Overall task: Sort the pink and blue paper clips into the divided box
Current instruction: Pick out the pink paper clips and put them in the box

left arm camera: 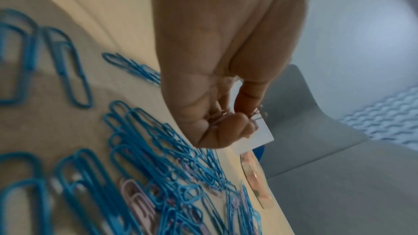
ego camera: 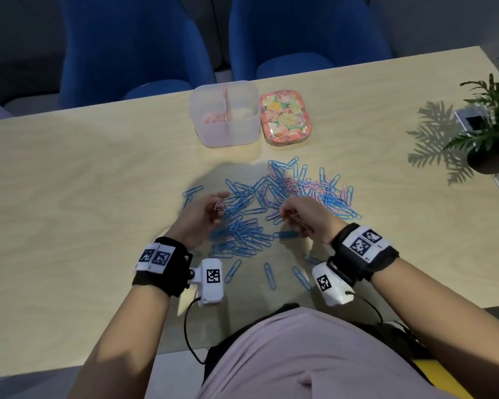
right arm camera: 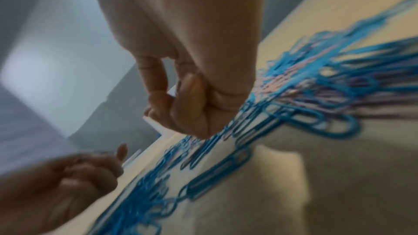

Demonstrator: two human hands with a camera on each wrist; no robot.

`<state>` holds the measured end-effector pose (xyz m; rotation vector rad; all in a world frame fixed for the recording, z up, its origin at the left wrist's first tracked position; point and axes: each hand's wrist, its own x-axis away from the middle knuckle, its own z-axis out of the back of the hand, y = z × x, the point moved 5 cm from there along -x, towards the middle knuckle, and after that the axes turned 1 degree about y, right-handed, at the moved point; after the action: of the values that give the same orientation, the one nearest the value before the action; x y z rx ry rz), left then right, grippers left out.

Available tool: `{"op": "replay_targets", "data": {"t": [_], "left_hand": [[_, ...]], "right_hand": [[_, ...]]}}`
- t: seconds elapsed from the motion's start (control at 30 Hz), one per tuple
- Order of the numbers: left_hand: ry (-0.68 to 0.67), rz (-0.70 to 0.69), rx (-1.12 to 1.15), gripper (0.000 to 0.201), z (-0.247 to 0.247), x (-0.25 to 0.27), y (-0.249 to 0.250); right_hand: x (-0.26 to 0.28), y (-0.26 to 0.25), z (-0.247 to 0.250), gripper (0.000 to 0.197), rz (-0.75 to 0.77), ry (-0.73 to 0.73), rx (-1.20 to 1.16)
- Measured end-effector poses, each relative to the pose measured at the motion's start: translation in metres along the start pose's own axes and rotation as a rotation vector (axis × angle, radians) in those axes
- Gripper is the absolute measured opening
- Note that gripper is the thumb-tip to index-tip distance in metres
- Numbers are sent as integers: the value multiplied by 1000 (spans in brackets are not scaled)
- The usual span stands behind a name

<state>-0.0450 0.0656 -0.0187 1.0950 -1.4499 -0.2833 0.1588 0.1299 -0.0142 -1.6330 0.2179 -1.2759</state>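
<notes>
Left hand (ego camera: 203,214) over tabletop (ego camera: 69,182), fingers (left arm camera: 239,121) curled round small bunch of pink clips (ego camera: 218,203). Mixed clip pile (ego camera: 271,203) spread centre. Right hand (ego camera: 306,218) fingers pinching pink clips too. Divided box (ego camera: 224,115) at far edge, pink already in left compartment. Advice: gather full handful, tease pinks free of blues, drop left of divider.

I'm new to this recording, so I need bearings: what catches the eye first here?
A sprawl of blue and pink paper clips covers the table's middle. Both hands work over it, the left hand holding pink clips. Behind stands the divided box, pink clips in its left compartment, beside a floral lid.
</notes>
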Motion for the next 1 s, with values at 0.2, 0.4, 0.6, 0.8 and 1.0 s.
{"op": "replay_targets", "data": {"t": [0.2, 0.4, 0.6, 0.8, 1.0], "left_hand": [[24, -72, -410, 27, 14, 12, -8], [52, -316, -1118, 12, 23, 13, -14], [238, -457, -1173, 3, 27, 17, -6], [76, -410, -1276, 11, 14, 26, -17], [63, -418, -1307, 11, 10, 30, -24]], "right_hand": [[-9, -20, -44, 13, 419, 32, 855], [-2, -4, -47, 15, 445, -38, 1101], [7, -8, -31, 13, 451, 42, 1067], [-12, -25, -54, 16, 465, 96, 1045], [-22, -18, -49, 15, 392, 76, 957]]}}
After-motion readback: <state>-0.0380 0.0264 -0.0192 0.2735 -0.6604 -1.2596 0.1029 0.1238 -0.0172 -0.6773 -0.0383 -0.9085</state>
